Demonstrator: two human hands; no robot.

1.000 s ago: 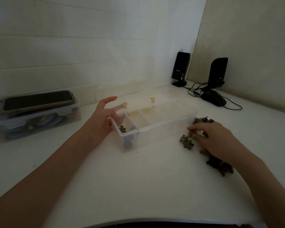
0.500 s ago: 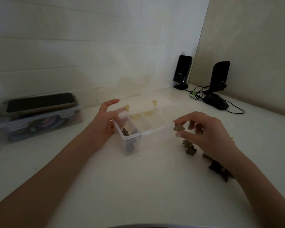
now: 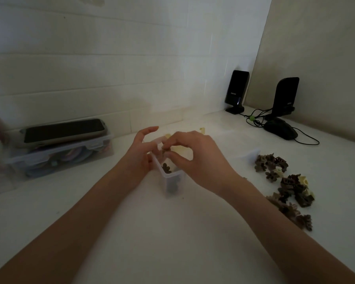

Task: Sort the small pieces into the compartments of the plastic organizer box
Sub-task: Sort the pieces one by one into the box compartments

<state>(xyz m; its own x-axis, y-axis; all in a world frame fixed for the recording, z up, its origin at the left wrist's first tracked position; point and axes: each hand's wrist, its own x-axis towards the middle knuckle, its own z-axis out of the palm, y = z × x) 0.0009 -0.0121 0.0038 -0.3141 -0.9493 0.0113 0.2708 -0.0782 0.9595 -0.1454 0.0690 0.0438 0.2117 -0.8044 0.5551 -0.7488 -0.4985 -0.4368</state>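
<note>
The right hand [image 3: 195,158] pinches a small brown flower-shaped piece [image 3: 166,149] directly above the leftmost compartment of the clear plastic organizer box [image 3: 169,177]. The left hand [image 3: 140,152], fingers relaxed, steadies the box at 9 o'clock. Unsorted brown pieces [image 3: 283,181] lie at 3 o'clock.

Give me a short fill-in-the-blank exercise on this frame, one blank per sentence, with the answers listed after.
1. The right hand pinches a small brown ____ over the organizer.
2. The left hand rests against the organizer's ____ end.
3. The loose pile lies to the ____ of the organizer.
4. A dark phone lies on top of a clear ____ near the wall.

Answers: piece; left; right; box
</note>
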